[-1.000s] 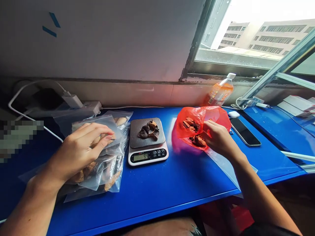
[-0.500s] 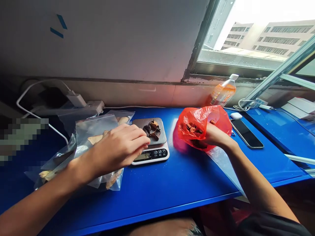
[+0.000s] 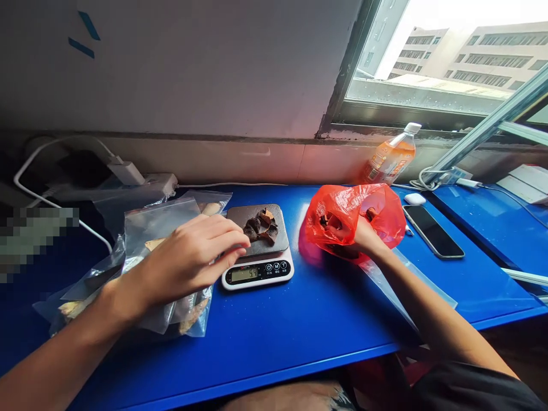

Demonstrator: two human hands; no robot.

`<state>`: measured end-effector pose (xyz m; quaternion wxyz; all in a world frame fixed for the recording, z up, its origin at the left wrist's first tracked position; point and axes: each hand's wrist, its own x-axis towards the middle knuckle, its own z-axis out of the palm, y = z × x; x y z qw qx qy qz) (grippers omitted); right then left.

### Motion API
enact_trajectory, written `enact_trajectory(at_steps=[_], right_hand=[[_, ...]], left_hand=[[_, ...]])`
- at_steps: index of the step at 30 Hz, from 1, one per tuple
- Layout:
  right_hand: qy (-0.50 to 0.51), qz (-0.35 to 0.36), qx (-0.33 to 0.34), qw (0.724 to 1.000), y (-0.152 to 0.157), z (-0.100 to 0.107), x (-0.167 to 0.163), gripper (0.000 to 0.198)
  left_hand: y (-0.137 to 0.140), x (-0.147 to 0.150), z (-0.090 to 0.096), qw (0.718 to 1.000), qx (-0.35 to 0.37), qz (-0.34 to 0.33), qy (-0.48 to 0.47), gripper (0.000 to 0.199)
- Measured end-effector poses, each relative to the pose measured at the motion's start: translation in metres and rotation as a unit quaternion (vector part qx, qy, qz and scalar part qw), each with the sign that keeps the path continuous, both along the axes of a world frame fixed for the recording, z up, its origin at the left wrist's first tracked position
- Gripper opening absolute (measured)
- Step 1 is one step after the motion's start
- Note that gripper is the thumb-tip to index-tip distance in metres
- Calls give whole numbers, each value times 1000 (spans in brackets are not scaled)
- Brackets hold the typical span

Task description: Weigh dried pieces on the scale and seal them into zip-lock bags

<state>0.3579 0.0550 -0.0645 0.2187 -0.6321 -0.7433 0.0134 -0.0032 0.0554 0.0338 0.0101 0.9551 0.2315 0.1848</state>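
A small kitchen scale (image 3: 258,274) stands on the blue table, its display reading about 9.4. Several dark, dried, curled slices (image 3: 262,226) lie on its metal plate. My left hand (image 3: 209,248) hovers at the plate's left edge, fingers loosely bent and apart from the thumb, with nothing seen in it. My right hand (image 3: 363,235) reaches into a red plastic bag (image 3: 381,200) that holds more dried pieces. The bag hides its fingers, so what they grip does not show. Beneath the bag lies a clear plastic bag (image 3: 428,282).
Clear zip bags (image 3: 148,220) with pale dried slices are piled left of the scale, partly under my left arm. Behind them sits a power strip (image 3: 165,184) with a white charger. A phone (image 3: 433,231), an earbud case (image 3: 414,199) and an orange drink bottle (image 3: 391,157) stand right.
My left hand has drawn back slightly left from the slices, uncovering the scale's display. My right hand stays in the red bag, where the pieces at its mouth have shifted.
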Motion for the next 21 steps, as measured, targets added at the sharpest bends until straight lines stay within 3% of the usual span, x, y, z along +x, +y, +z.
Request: enact_trajectory(at_steps=[4,7,13,17,21], right_hand=[[54,29,-23,998,-3,9,-4,22],[87,50,-2,995,-11,19,-8,17],[144,-112,44,982,-51,34,-6,25],[221,-139,53,964,-90,40,-16,28],[264,-155,142,941,-117,50,-46,25]], left_hand=[[0,-18,5,999,-13,37,-32,22],[-1,-32,7,997,-16,62,-51,21],[-1,-52,5,994,-47,85,-45,18],[0,-57,-1,991,-63,104,-64,18],[-4,-65,-7,984,-77,130,-90,16]])
